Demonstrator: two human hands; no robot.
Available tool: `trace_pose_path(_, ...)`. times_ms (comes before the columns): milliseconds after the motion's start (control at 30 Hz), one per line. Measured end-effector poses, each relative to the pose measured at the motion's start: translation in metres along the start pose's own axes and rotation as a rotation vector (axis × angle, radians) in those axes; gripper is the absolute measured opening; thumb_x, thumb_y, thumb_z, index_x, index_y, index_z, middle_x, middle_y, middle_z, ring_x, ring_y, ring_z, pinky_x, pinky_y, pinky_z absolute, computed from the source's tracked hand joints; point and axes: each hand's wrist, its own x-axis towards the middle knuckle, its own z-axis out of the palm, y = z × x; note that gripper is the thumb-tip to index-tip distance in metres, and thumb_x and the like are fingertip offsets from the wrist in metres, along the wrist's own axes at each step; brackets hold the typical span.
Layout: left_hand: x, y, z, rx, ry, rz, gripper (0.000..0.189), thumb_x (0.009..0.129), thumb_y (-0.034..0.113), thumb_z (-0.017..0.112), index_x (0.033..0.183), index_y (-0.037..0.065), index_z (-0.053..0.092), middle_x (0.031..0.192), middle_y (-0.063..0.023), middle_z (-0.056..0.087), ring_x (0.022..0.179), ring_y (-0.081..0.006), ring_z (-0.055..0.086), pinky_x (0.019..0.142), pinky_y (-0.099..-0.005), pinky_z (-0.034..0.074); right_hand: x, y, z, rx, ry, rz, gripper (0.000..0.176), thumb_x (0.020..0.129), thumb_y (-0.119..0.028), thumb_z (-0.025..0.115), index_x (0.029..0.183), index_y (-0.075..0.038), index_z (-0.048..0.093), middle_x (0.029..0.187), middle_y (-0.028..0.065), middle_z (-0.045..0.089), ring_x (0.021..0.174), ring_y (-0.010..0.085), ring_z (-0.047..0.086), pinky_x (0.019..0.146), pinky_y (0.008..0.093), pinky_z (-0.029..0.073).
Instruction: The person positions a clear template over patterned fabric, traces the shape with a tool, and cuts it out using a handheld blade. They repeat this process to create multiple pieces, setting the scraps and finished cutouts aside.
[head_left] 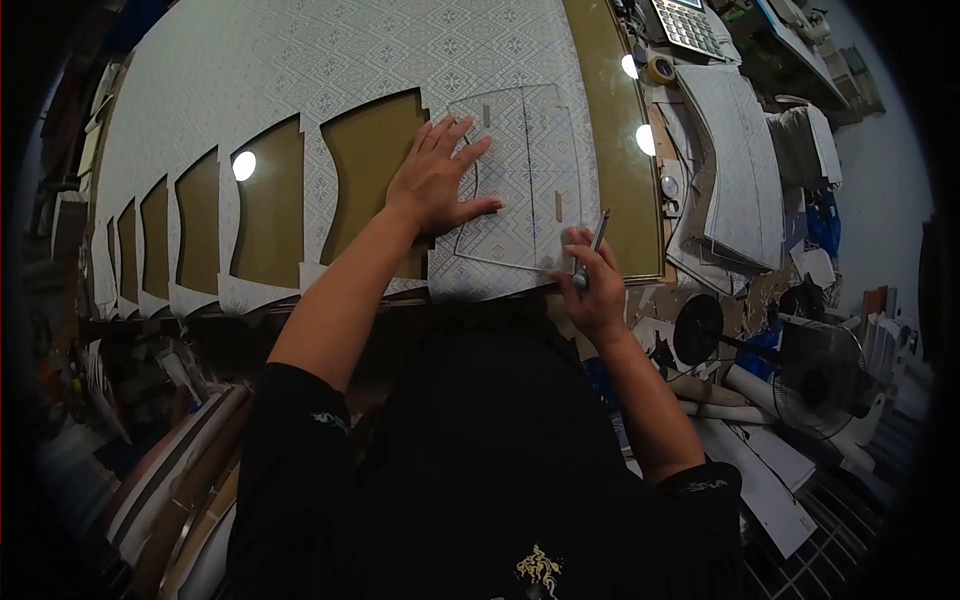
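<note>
Pale patterned fabric (380,45) covers most of the table, with a row of curved panel shapes cut out of it. On its right part lies a clear template (500,225) with a dark line down its middle. My left hand (435,185) rests on the template's left edge and the fabric beside it, fingers spread. At the template's lower right corner, my right hand (597,295) is closed round a slim, grey, pen-like tool (601,230) that points up and away. Its lower tip is hidden by the fingers.
The olive tabletop (610,120) shows at the right and through the cutouts. Beyond its right edge are a calculator (688,28), a tape roll (661,69) and stacked cut fabric panels (740,170). A fan (820,378) stands at lower right. Rolls of material (175,480) lean at lower left.
</note>
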Motion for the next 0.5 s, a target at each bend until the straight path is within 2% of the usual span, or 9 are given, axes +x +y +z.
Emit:
trace_pose_path(133, -0.0001, 0.0003, -0.0001, -0.001, -0.011, -0.008, 0.089, 0.087, 0.075, 0.069, 0.152, 0.017, 0.057, 0.167, -0.0185, 0.037, 0.158, -0.0397, 0.028, 0.132, -0.0539, 0.017, -0.0005, -0.0007, -0.0005, -0.001, -0.003, 0.0, 0.044, 0.082, 0.0, 0.083, 0.121, -0.004, 0.063, 0.136, 0.0203, 0.071, 0.134, 0.0424, 0.06, 0.112, 0.0479, 0.049)
trace_pose_path(300, 0.0003, 0.0024, -0.004, 0.0, -0.046, -0.002, 0.083, 0.088, 0.074, 0.069, 0.153, 0.024, 0.057, 0.168, -0.0202, 0.035, 0.159, -0.0416, 0.026, 0.132, -0.0546, 0.016, -0.0003, -0.0006, 0.0002, -0.009, 0.006, -0.017, 0.044, 0.081, 0.0, 0.084, 0.121, -0.004, 0.063, 0.136, 0.0208, 0.071, 0.135, 0.0419, 0.06, 0.112, 0.0472, 0.05)
trace_pose_path(433, -0.0001, 0.0018, -0.0017, 0.003, -0.036, 0.008, 0.081, 0.088, 0.073, 0.069, 0.153, 0.026, 0.057, 0.168, -0.0207, 0.035, 0.159, -0.0423, 0.025, 0.131, -0.055, 0.015, 0.0003, -0.0024, -0.0016, -0.029, -0.006, -0.01, 0.045, 0.081, 0.0, 0.084, 0.12, -0.004, 0.064, 0.136, 0.0204, 0.071, 0.134, 0.0405, 0.061, 0.112, 0.0464, 0.05)
trace_pose_path(500, 0.0001, 0.002, -0.002, 0.0, 0.029, 0.048, 0.075, 0.088, 0.065, 0.075, 0.149, 0.024, 0.061, 0.163, -0.0233, 0.041, 0.153, -0.0461, 0.034, 0.128, -0.0579, 0.024, 0.0011, -0.0027, -0.002, -0.039, -0.008, -0.008, 0.045, 0.08, 0.001, 0.084, 0.12, -0.004, 0.064, 0.136, 0.0202, 0.071, 0.134, 0.0401, 0.061, 0.111, 0.0462, 0.05)
